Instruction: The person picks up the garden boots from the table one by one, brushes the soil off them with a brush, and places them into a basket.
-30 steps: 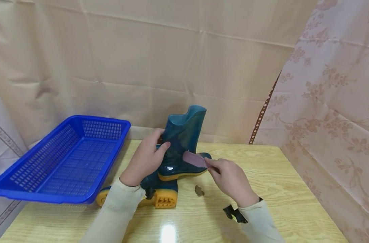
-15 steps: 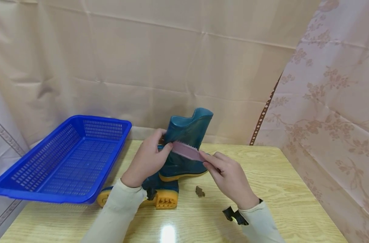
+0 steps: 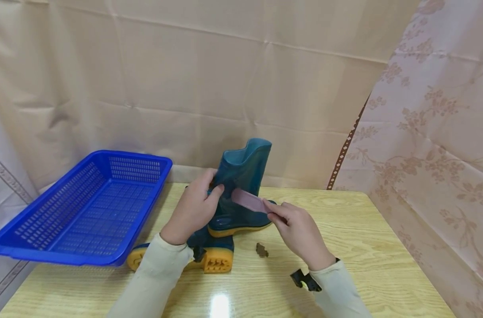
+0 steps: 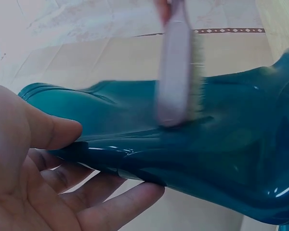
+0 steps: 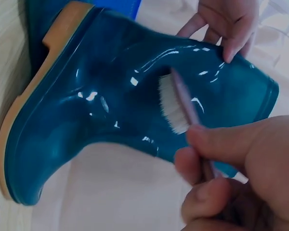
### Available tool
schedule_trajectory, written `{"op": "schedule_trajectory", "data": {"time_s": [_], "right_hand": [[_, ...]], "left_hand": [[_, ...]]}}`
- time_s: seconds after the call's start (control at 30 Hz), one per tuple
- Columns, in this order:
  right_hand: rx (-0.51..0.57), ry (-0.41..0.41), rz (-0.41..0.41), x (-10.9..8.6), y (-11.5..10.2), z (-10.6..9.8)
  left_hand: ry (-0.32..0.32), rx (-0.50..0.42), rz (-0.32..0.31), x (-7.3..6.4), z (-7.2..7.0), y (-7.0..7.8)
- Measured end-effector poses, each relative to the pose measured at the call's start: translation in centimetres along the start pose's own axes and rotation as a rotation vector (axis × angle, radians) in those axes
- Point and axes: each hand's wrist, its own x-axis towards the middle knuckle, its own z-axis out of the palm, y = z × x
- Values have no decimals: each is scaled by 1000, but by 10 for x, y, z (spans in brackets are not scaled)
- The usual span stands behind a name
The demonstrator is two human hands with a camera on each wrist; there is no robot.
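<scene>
Glossy teal rubber makes up the tall rain boot with a yellow-orange sole (image 3: 243,174), held above the near-middle of the pale wood-grain table (image 3: 345,234). The left hand (image 3: 191,210) is partly closed on its shaft, thumb on one face, slightly bent fingers on the other. The right hand (image 3: 299,232) is curled tightly, pinching the handle of a pale purple, round-ended brush (image 3: 248,201) whose short white bristles face the shaft; its long axis runs from the near right to the far left. The boot's toe points right, its shaft rising and leaning slightly right. A second teal boot with a treaded yellow sole (image 3: 218,260) lies nearer left, beside a blue perforated plastic basket (image 3: 52,257). A rough brown clump (image 3: 261,250) sits near the right hand.
</scene>
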Motion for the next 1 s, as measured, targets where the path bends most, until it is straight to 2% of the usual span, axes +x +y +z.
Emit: {"op": "schedule_trajectory", "data": {"time_s": [0.17, 0.27, 0.37, 0.5, 0.6, 0.77, 0.87, 1.0], "right_hand": [[-55, -97, 173, -1, 3, 0], [-74, -142, 225, -1, 2, -2], [-117, -138, 190, -2, -2, -6], [-153, -69, 94, -5, -7, -12], [-113, -9, 20, -5, -10, -16], [-24, 78, -83, -6, -13, -16], [-18, 89, -87, -5, -13, -14], [-78, 42, -12, -5, -9, -12]], "left_hand": [[-5, -5, 4, 1, 2, -2], [-6, 0, -13, 1, 1, -2], [-2, 11, -36, 0, 0, -2], [-11, 17, -36, 1, 0, -2], [-16, 10, -30, 1, -1, -2], [-3, -6, -55, 0, 0, -1], [3, -15, -66, 1, 0, -1], [6, -24, -70, 1, 0, -2]]}}
